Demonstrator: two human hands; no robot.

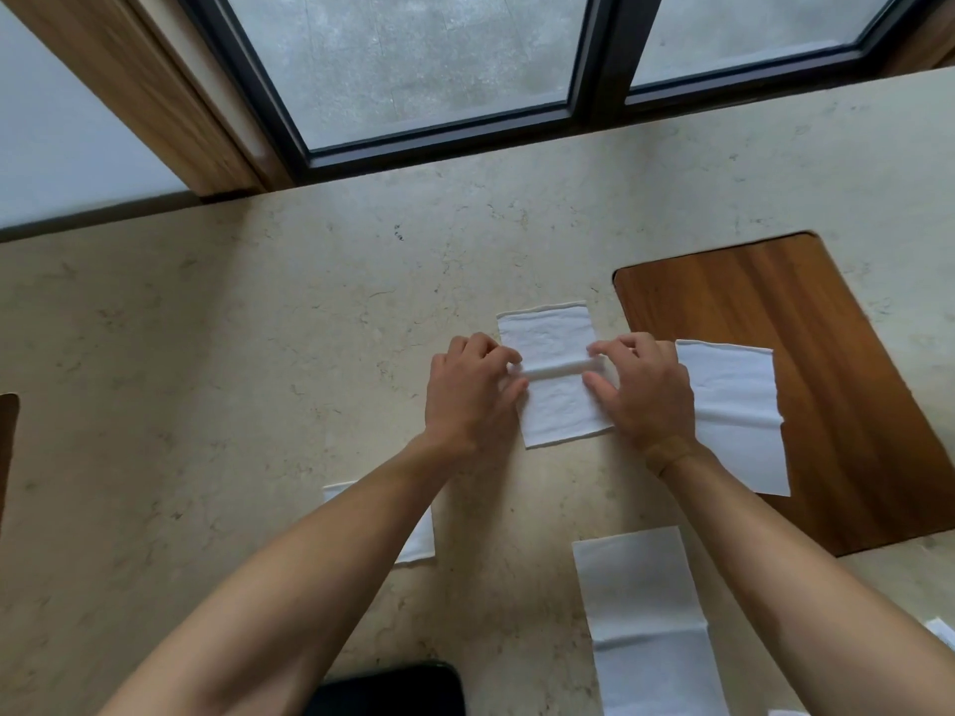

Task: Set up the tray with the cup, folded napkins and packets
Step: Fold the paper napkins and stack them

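A white napkin (555, 338) lies flat on the beige stone counter (258, 354) in the middle of the view. My left hand (467, 392) pinches its left edge and my right hand (643, 390) pinches its right edge, raising a fold ridge across the middle. A wooden tray (827, 395) lies flat to the right. Another white napkin (734, 410) rests partly on the tray's left edge, partly hidden by my right hand. No cup or packets are in view.
A long white napkin (646, 622) lies near the front right, and another (418, 540) sits partly hidden under my left forearm. A black object (393, 689) is at the bottom edge. A window frame (594, 95) borders the counter's far side.
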